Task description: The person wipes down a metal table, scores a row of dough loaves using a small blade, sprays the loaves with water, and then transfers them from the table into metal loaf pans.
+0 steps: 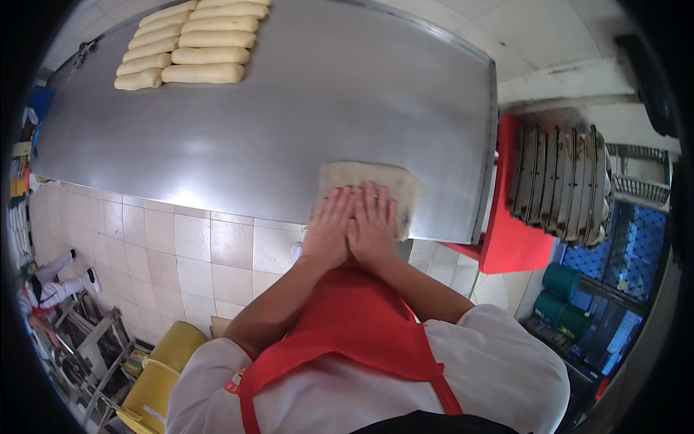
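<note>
A beige cloth [361, 173] lies spread on the steel table [289, 123], close to its front edge and toward the right end. My left hand [331, 228] rests flat on the cloth with fingers stretched forward. Beside it, touching, my right hand [372, 226] also presses flat on the cloth, its fingers straight and slightly apart. Neither hand grips anything. Part of the cloth is hidden under the palms. At the far left of the table sit two rows of long pale dough rolls [210, 56], well away from both hands.
Right of the table, dark baking pans [557, 184] are stacked on edge on a red stand [517, 242]. Green canisters [562, 311] stand lower right. Yellow bins [160, 372] and a metal rack [90, 340] are at lower left, near another person's legs [65, 286]. Tiled floor [195, 246] runs along the table.
</note>
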`<state>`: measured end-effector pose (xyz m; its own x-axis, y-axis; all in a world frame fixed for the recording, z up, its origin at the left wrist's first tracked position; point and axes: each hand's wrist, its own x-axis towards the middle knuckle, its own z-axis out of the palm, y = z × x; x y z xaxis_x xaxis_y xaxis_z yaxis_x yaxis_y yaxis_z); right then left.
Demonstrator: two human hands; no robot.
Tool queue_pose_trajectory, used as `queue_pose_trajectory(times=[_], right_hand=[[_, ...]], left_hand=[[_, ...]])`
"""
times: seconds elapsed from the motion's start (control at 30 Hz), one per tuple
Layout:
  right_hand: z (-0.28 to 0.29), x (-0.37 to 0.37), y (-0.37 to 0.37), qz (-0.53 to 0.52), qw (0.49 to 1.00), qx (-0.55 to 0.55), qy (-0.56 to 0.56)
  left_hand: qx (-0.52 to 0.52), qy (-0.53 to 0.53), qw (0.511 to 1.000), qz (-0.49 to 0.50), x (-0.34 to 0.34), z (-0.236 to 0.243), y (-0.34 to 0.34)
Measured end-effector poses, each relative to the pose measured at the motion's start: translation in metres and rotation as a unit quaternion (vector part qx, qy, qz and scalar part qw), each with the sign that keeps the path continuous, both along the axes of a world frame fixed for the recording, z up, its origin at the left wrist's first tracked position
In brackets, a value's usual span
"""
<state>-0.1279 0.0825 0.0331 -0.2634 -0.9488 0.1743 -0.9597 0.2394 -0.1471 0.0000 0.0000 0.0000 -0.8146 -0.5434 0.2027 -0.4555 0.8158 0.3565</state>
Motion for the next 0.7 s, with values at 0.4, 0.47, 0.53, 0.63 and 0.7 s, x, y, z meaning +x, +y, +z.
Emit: queue_pose_trajectory(times=[0.4,0.47,0.53,0.63,0.7], right_hand=[[-0.011,0.014,-0.355,0.153,0.984,-0.066,-0.066],[-0.012,-0.017,-0.405,0.164,0.979,-0.105,-0.069],[-0.015,-0.042,-0.452,0.169,0.969,-0.137,-0.119],[-0.021,-0.051,-0.47,0.181,0.95,-0.198,-0.157],[-0.016,-0.066,-0.464,0.179,0.943,-0.226,-0.166]], left_hand=[[-0.042,-0.093,0.98,0.17,0.035,0.007,-0.311],[-0.037,-0.124,0.973,0.19,0.003,0.01,-0.352],[-0.056,-0.155,0.966,0.2,-0.026,0.02,-0.388],[-0.055,-0.147,0.962,0.224,-0.043,0.021,-0.403],[-0.089,-0.186,0.953,0.221,-0.048,0.014,-0.397]])
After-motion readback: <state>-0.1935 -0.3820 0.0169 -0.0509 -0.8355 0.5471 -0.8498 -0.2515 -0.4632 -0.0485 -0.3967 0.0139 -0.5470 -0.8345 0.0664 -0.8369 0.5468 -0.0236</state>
